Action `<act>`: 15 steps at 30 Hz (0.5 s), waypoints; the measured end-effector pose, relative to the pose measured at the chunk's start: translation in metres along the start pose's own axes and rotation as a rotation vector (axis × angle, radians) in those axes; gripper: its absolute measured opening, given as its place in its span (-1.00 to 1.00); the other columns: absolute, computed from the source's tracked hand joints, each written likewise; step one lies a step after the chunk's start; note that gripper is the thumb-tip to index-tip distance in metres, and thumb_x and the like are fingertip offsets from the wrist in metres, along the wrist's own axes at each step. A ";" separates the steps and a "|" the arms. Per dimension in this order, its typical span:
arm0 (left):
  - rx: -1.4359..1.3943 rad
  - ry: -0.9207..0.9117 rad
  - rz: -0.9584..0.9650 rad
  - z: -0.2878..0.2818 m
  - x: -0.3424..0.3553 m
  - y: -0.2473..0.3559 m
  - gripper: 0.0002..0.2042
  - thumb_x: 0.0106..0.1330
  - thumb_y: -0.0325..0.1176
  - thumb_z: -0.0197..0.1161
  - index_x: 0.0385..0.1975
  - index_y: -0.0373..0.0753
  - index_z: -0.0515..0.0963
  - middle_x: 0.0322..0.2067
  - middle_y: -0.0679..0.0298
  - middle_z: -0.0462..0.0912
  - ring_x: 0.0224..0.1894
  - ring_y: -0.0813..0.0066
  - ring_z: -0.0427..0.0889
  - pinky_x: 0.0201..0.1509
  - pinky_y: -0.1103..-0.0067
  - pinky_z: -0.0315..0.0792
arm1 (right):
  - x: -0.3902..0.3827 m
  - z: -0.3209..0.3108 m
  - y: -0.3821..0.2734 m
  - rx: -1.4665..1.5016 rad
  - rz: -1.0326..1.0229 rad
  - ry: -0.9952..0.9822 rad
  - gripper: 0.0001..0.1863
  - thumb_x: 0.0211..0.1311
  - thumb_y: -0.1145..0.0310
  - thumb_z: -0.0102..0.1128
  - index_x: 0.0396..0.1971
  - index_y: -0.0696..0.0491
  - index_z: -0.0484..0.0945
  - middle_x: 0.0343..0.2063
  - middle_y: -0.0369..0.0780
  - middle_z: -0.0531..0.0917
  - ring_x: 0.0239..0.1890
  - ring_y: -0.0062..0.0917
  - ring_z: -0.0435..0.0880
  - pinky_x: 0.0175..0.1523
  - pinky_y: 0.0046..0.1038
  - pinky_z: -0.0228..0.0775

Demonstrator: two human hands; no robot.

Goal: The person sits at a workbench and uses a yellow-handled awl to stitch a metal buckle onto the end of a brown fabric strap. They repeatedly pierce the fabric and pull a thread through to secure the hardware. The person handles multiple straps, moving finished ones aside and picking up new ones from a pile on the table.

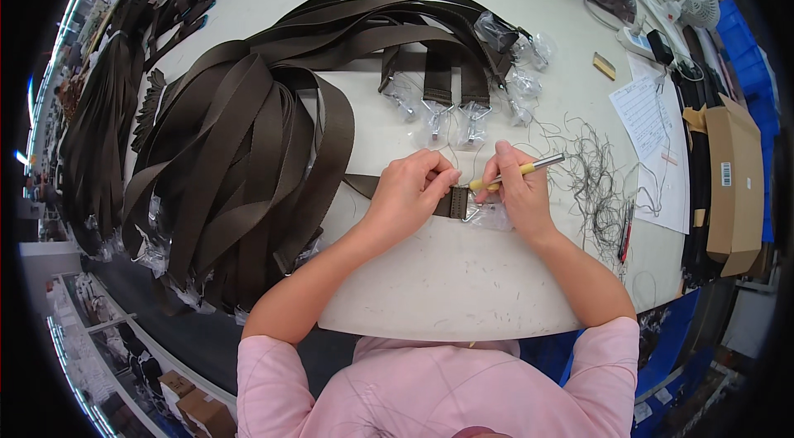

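Yellow-handled tool [528, 167] in snug right grip [528, 205]

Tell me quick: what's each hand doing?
Left hand: pinched shut near the brown webbing strap; what's held is unclear.
Right hand: closed around a yellow pen-like tool.

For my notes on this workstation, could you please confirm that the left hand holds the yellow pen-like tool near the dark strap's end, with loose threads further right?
Not quite: the head view shows the right hand, not the left hand, holding the yellow pen-like tool near the end of the dark strap, with loose threads further right.
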State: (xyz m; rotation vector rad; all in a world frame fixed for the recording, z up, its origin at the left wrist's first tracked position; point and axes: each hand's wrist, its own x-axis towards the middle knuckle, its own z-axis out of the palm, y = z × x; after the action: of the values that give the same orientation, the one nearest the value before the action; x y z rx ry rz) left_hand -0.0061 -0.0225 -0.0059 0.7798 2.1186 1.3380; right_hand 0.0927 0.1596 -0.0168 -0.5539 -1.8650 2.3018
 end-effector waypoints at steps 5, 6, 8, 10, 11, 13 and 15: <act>-0.010 0.001 -0.023 0.000 0.000 0.000 -0.82 0.49 -0.39 0.29 -0.29 -0.40 0.64 -0.41 0.28 0.72 -0.39 0.62 0.65 -0.26 0.61 0.54 | 0.000 0.001 0.002 -0.002 -0.005 0.000 -0.46 0.67 0.05 -0.04 -0.47 0.15 0.51 -0.51 -0.29 0.57 -0.57 -0.67 0.61 -0.44 -0.61 0.55; -0.013 0.000 -0.023 0.000 0.000 0.000 -0.82 0.49 -0.38 0.29 -0.29 -0.40 0.64 -0.42 0.29 0.72 -0.39 0.63 0.65 -0.26 0.61 0.54 | 0.000 0.001 0.000 -0.017 -0.010 -0.005 -0.46 0.67 0.05 -0.04 -0.47 0.15 0.51 -0.51 -0.30 0.57 -0.57 -0.67 0.61 -0.44 -0.61 0.56; -0.017 -0.003 -0.026 0.001 0.001 -0.001 -0.82 0.50 -0.38 0.29 -0.29 -0.39 0.64 -0.42 0.29 0.72 -0.39 0.63 0.64 -0.27 0.61 0.54 | 0.000 0.001 -0.002 -0.036 -0.014 -0.011 -0.46 0.67 0.05 -0.04 -0.47 0.15 0.51 -0.50 -0.30 0.57 -0.57 -0.67 0.61 -0.44 -0.62 0.56; -0.020 -0.006 -0.029 0.001 0.001 -0.001 -0.81 0.50 -0.37 0.29 -0.29 -0.39 0.64 -0.42 0.29 0.72 -0.39 0.64 0.64 -0.26 0.61 0.54 | -0.001 0.001 -0.003 -0.048 -0.017 -0.014 -0.46 0.67 0.05 -0.04 -0.47 0.15 0.51 -0.50 -0.30 0.57 -0.57 -0.67 0.61 -0.44 -0.62 0.56; -0.019 -0.003 -0.027 0.001 0.001 -0.001 -0.80 0.50 -0.37 0.29 -0.30 -0.39 0.64 -0.43 0.30 0.72 -0.39 0.64 0.64 -0.27 0.61 0.54 | 0.000 0.000 -0.002 -0.032 -0.016 -0.011 -0.46 0.67 0.05 -0.04 -0.47 0.15 0.51 -0.50 -0.30 0.57 -0.57 -0.67 0.61 -0.44 -0.62 0.56; -0.016 0.002 -0.022 0.002 0.001 -0.001 -0.79 0.50 -0.36 0.29 -0.33 -0.39 0.63 -0.45 0.31 0.71 -0.40 0.64 0.63 -0.27 0.61 0.53 | 0.000 -0.001 0.002 0.000 -0.014 -0.004 -0.47 0.67 0.05 -0.03 -0.47 0.15 0.51 -0.50 -0.30 0.57 -0.57 -0.68 0.60 -0.43 -0.62 0.58; 0.001 -0.030 -0.054 0.001 0.002 0.000 -0.81 0.52 -0.36 0.27 -0.26 -0.38 0.62 -0.40 0.30 0.72 -0.38 0.65 0.62 -0.25 0.63 0.52 | 0.001 0.000 0.002 0.003 -0.024 0.008 -0.46 0.68 0.05 -0.05 -0.48 0.15 0.51 -0.51 -0.30 0.57 -0.57 -0.67 0.61 -0.47 -0.64 0.51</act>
State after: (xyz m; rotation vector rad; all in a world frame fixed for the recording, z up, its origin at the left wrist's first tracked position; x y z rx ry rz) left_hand -0.0070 -0.0201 -0.0064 0.7329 2.1018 1.2894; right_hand 0.0923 0.1589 -0.0190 -0.5362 -1.8548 2.2836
